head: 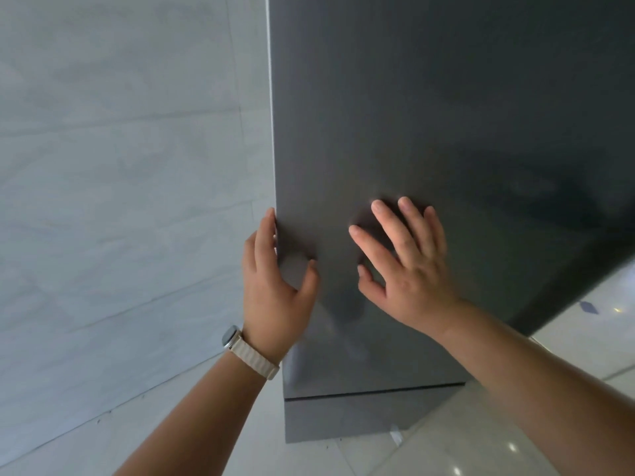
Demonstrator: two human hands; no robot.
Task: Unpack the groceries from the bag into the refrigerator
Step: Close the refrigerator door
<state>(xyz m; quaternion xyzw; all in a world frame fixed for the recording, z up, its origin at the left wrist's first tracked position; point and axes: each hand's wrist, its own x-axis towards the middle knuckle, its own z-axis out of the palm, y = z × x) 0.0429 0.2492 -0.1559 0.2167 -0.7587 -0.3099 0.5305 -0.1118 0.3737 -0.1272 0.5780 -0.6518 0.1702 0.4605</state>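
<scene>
A tall dark grey refrigerator [429, 115] fills the right half of the view, its door shut. My left hand [275, 286] grips the door's left edge: the fingers wrap round the edge out of sight and the thumb lies on the front face. A watch with a cream band sits on that wrist. My right hand [409, 269] lies flat on the door front, fingers straight and spread. The grocery bag is not in view.
A pale grey tiled wall [120, 201] runs close along the refrigerator's left side. Glossy white floor tiles [446, 448] lie below, and a lower grey panel [360, 417] sits under the door.
</scene>
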